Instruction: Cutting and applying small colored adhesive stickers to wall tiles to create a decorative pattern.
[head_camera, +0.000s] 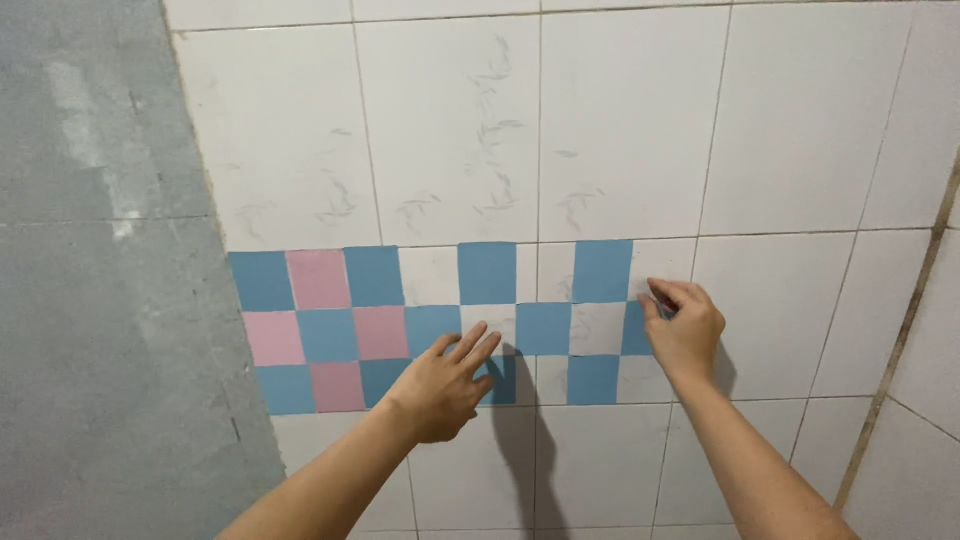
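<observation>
Head view looks at a white tiled wall (620, 120) with a band of small blue and pink squares (330, 330) stuck across it like a checkerboard. To the left, the wall is bare grey (90, 250).

The left hand (440, 385) lies flat on the band, fingers spread and straight, pressing on a blue square (505, 380) in the bottom row. It holds nothing.

The right hand (685, 330) is at the right end of the band. Its fingertips are bent and pinched on the edge of the last blue square (636, 330) in the middle row, just where the band stops and plain white tile starts.

Both arms reach up from the bottom of the picture. A dark shadow falls on the wall under the left hand.
</observation>
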